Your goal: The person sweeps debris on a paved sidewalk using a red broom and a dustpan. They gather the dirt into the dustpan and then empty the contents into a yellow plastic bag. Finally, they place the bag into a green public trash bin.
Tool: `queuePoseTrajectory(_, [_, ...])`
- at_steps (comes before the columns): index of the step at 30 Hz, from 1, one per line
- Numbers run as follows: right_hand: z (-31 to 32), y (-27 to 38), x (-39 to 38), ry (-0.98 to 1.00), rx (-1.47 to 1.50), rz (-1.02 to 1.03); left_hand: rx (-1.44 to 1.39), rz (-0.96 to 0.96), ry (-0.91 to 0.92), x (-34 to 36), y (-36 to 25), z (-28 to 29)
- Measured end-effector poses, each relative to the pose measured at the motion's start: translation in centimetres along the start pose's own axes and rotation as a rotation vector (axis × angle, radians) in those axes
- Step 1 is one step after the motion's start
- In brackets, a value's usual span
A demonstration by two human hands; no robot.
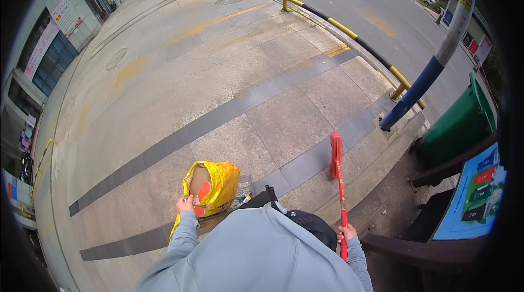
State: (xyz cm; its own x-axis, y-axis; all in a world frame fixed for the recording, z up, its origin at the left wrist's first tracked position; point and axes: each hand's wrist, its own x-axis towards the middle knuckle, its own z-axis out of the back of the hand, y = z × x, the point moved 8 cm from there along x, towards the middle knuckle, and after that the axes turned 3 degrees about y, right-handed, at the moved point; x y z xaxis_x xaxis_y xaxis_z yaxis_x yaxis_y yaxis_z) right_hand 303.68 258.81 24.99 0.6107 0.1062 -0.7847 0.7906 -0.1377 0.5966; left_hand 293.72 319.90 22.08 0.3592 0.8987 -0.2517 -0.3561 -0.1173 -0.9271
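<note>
My left hand (185,203) is closed on the rim of a yellow plastic bag (225,183), held low in front of me on the left. The bag's mouth gapes, and brown cardboard (200,179) with a red-orange piece shows inside. To the right, my right hand (347,232) wraps round the red handle of a broom (341,189). Its red head points away from me, above or against the paving; I cannot tell whether it touches. Below the bag, partly hidden, some small litter shows beside a dark object by my body.
A blue and grey pole (413,92) stands at the right beside a yellow-black barrier rail (355,37). Nearer are a green wheeled bin (458,122) and a dark-framed board (474,196). Stone paving (218,90) with dark strips stretches ahead, with buildings on the left and a road beyond the rail.
</note>
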Motion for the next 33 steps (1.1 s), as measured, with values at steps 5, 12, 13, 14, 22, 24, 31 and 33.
queuePoseTrajectory(5, [0.8, 9.7, 6.6, -0.151, -0.25, 0.095, -0.048, 0.101, 0.069, 3.9, -5.3, -11.6])
queuePoseTrajectory(12, [2.6, 20.4, 16.1, -0.373, -0.681, 0.145, 0.197, 0.05, 0.153, 7.6, -13.0, -28.9])
queuePoseTrajectory(13, [1.9, 22.0, 17.6, -0.374, -0.71, 0.125, 0.262, 0.014, 0.147, 8.5, -14.8, -30.8])
queuePoseTrajectory(14, [1.5, 23.1, 18.3, -0.373, -0.733, 0.097, 0.199, 0.076, 0.17, 8.9, -14.8, -32.5])
queuePoseTrajectory(22, [1.1, 34.2, 28.4, -0.326, -0.855, -0.049, 0.354, -0.007, 0.184, 15.8, -17.0, -44.8])
queuePoseTrajectory(24, [1.3, 37.5, 32.1, -0.287, -0.872, -0.06, 0.326, -0.021, 0.187, 15.3, -22.1, -47.5])
queuePoseTrajectory(31, [-0.1, 60.4, 51.4, -0.126, -0.759, 0.053, 0.317, -0.078, 0.066, 17.9, -28.2, -57.6])
queuePoseTrajectory(33, [-3.7, 69.1, 57.7, -0.107, -0.708, -0.025, 0.284, -0.052, 0.015, 18.7, -27.8, -59.5])
